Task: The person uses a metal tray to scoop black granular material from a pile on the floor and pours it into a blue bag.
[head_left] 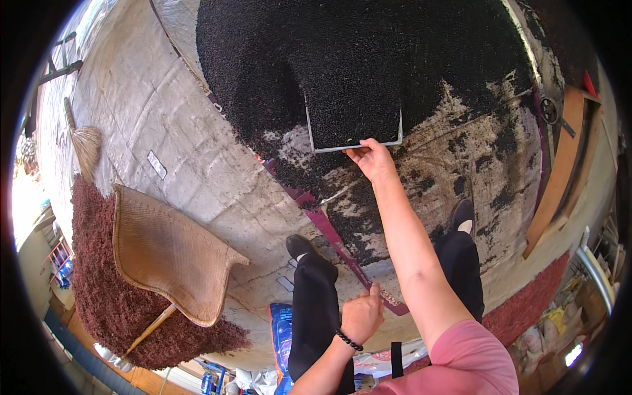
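Observation:
My right hand (372,160) grips the near rim of a shallow, pale-edged rectangular tray (354,149), thumb on top and fingers below. Small black grains fill the tray and run into the large black heap (263,66) around it, so its far edge is hidden. A tiny green speck lies among the grains by the rim. Lower down, my left hand (362,318), with a dark bead bracelet at the wrist, hangs before my leg. Its thumb points up and the other fingers look loosely curled, with nothing seen in them.
A woven scoop basket (172,247) rests on a reddish-brown heap (92,276) at left, beside a straw broom (85,146). The floor sheet (197,158) has a purple-edged seam between my feet. Long wooden boards (556,178) lie right. A blue bag (280,332) stands by my left leg.

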The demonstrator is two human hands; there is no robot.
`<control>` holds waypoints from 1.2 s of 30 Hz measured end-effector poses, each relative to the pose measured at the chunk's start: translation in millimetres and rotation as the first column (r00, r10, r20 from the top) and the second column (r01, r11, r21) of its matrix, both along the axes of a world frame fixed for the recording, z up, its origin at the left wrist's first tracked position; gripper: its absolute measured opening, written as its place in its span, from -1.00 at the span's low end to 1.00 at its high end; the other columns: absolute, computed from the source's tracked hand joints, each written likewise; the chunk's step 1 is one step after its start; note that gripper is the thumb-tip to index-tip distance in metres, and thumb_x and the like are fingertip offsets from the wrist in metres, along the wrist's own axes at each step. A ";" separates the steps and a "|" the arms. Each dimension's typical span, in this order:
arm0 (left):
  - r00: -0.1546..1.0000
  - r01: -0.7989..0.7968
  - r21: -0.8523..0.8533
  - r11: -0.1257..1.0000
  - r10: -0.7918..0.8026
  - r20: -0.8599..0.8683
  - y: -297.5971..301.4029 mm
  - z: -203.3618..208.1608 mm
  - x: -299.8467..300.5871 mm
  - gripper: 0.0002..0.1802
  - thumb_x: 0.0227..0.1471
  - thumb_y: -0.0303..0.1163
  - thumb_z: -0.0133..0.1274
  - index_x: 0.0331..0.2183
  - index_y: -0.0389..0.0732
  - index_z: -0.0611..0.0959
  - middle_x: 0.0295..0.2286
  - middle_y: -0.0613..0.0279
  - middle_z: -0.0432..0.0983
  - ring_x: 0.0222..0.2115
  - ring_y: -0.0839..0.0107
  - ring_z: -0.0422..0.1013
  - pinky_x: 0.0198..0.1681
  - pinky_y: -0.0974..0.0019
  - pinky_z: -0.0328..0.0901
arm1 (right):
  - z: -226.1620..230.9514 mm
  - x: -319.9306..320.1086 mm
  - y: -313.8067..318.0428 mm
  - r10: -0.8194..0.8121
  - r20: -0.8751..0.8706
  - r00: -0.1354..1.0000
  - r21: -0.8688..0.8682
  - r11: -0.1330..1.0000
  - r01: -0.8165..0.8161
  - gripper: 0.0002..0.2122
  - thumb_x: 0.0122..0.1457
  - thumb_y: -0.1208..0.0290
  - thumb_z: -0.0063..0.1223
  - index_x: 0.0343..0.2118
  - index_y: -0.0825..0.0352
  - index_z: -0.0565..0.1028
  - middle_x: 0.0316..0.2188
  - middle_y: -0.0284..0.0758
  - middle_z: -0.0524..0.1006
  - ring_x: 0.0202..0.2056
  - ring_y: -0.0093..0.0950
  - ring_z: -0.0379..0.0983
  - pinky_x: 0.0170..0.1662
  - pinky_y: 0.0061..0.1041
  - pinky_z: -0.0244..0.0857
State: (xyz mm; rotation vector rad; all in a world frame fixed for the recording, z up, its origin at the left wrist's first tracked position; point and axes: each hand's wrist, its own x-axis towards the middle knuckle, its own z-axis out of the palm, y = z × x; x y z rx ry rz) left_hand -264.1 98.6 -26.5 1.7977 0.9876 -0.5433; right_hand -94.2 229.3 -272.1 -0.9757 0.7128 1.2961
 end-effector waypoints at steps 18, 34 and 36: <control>0.959 -0.275 0.190 0.943 0.284 -0.023 -30.0 -5.1 -18.8 -0.74 -0.23 -0.50 -0.13 -0.35 -0.24 0.44 -0.51 0.00 0.42 -0.55 0.12 0.37 -0.50 0.17 0.27 | 166.8 116.5 -44.1 0.178 0.189 0.966 0.114 0.973 -0.202 -0.97 -0.16 0.60 -0.08 -0.64 0.42 0.38 -0.62 -0.28 0.38 -0.52 -0.40 0.36 -0.38 -0.32 0.37; -0.177 -0.958 0.238 -0.158 0.982 -0.061 -224.9 276.9 -29.4 -0.82 -0.22 -0.65 -0.28 -0.49 -0.41 0.43 -0.76 0.09 0.36 -0.82 0.42 0.31 -0.79 0.43 0.23 | 460.2 266.8 -82.9 0.402 0.399 0.824 0.220 0.831 -0.512 -0.91 -0.16 0.55 -0.13 -0.54 0.42 0.39 -0.52 -0.24 0.44 -0.46 -0.37 0.41 -0.34 -0.32 0.38; -0.212 -0.957 0.225 -0.183 0.971 -0.110 -251.6 289.0 -10.0 -0.82 -0.21 -0.65 -0.27 -0.48 -0.41 0.44 -0.76 0.08 0.36 -0.81 0.40 0.31 -0.78 0.43 0.25 | 484.1 279.8 -98.4 0.439 0.387 0.811 0.217 0.811 -0.543 -0.88 -0.14 0.56 -0.16 -0.52 0.45 0.39 -0.51 -0.23 0.44 -0.45 -0.36 0.41 -0.35 -0.33 0.39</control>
